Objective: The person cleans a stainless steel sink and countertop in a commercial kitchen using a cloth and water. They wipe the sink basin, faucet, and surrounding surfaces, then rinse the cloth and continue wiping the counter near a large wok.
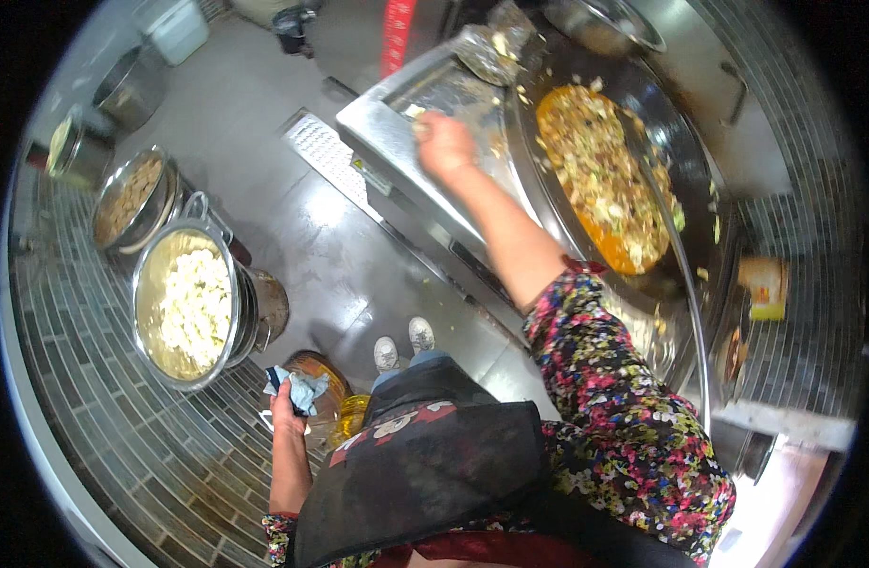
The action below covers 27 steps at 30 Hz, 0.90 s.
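Observation:
My right hand [446, 148] is closed low over the steel stove top [470, 106], left of the wok. A pale food scrap [415, 111] shows at its fingertips; the inside of the fist is hidden. Down at the lower left, my left hand [285, 412] grips a crumpled light-blue cloth [303, 389] with a dark edge. The large wok [690, 163] holds chopped vegetables in orange, oily liquid [612, 177]. A long-handled ladle or spatula [672, 227] rests in it, its head partly sunk in the food. Loose scraps dot the stove top.
A steel basin of pale chopped vegetables [197, 305] stands left, near a bowl of brown pieces [133, 199]. A crumpled plastic bag [491, 53] lies at the stove's far corner. An oil container [353, 415] sits by my legs. The tiled floor [328, 199] reflects light.

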Each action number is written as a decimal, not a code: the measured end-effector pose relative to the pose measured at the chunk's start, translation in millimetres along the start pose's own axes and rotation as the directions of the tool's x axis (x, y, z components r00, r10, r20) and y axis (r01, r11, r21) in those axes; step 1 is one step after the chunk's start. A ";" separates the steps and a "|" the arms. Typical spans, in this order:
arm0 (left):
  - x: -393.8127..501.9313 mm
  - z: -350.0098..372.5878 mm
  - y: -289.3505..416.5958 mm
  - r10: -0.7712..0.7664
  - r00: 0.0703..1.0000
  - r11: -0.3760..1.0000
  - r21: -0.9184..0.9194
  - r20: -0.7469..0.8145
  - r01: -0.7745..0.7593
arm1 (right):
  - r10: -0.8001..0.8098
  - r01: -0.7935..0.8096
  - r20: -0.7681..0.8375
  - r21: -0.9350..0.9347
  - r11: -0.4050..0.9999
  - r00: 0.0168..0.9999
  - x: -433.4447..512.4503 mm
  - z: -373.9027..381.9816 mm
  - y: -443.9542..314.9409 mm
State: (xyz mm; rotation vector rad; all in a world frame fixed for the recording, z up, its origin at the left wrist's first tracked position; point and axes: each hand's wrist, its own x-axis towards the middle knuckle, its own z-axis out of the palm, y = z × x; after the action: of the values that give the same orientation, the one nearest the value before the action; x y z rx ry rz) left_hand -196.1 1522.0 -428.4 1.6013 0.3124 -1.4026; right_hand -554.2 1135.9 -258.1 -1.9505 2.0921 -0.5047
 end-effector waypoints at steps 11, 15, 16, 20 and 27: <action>62.8 63.8 23.6 -0.211 0.952 0.872 0.484 0.222 0.080 | -0.040 0.004 -0.251 -0.141 0.990 0.967 -199.7 -40.7 81.8; 57.7 114.2 16.3 -0.236 0.928 0.876 0.476 0.287 0.076 | 0.110 -0.158 -0.284 -0.152 0.976 0.952 -272.0 -73.3 158.7; 55.8 113.8 15.5 -0.237 0.931 0.883 0.461 0.276 0.088 | 0.091 -0.148 -0.305 -0.168 0.975 0.948 -295.6 -80.3 169.1; 34.0 133.4 -2.3 -0.233 0.922 0.903 0.421 0.309 0.087 | 0.204 -0.279 -0.347 -0.181 0.943 0.915 -359.1 -114.5 228.4; 5.6 122.4 -37.8 -0.170 0.951 0.836 0.549 0.257 0.001 | 0.282 -0.376 -0.366 -0.219 0.900 0.887 -442.8 -160.3 301.4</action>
State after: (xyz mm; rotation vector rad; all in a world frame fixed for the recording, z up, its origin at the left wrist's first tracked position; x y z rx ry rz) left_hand -298.4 1445.3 -437.9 1.7978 -0.2236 -1.8937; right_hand -856.8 1606.0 -260.8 -1.6668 2.7822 -0.5031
